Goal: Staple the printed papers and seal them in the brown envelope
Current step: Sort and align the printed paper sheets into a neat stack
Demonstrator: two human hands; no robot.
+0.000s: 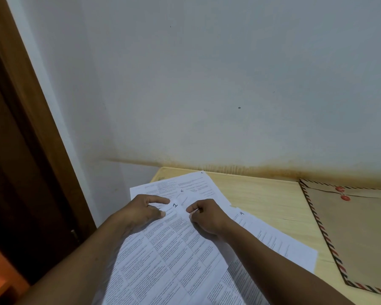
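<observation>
We have the printed papers [174, 249] fanned loosely across the bench [273, 194], their long axis running away from us. Each grip, left hand [141, 210] and right hand [205, 216], pinches the top sheet's far edge. The brown envelope [361, 234] lies well apart, nearer our right hand. No stapler shows, and the lower sheets are cut off.

Both bare forearms reach forward, with the hands near each other. The left hand [144, 211] pinches the top sheet [174, 245] between a straight index finger and the thumb. The right hand [206, 217], fingers curled, pinches the same sheet's far edge.
</observation>
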